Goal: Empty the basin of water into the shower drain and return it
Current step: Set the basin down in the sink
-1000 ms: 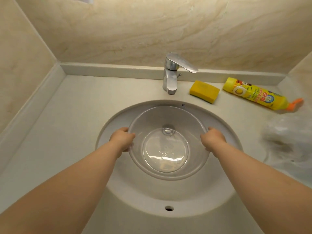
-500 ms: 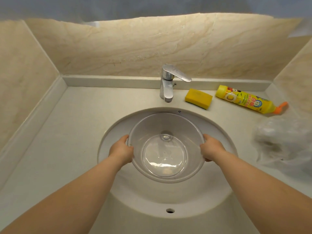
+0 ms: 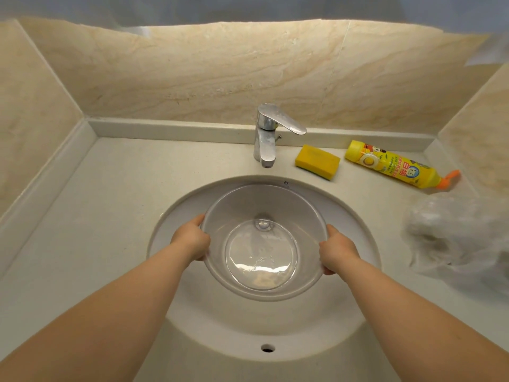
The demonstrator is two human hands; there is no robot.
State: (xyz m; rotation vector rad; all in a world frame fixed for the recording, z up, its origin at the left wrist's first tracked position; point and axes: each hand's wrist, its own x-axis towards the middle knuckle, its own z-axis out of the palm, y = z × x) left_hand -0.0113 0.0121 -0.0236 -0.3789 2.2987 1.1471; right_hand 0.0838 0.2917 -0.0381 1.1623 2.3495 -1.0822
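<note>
Head view is showing the left hand [image 3: 192, 238] and right hand [image 3: 337, 250] clasping opposite rims of the clear plastic basin [image 3: 264, 241] in the sink [image 3: 170, 224] below the faucet [image 3: 268, 133], probably slippery, light, sloshing.

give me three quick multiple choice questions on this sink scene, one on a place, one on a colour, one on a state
1. Where does the sponge lie?
A. right of the tap
B. in the sink
C. left of the tap

2. What colour is the bottle's nozzle?
A. blue
B. orange
C. white

3. How is the clear basin held?
A. left hand only
B. untouched
C. both hands at its rim

Answers: 1 A, it lies between tap and bottle. 2 B, the tip is orange. 3 C, left hand and right hand grip opposite sides.
</note>
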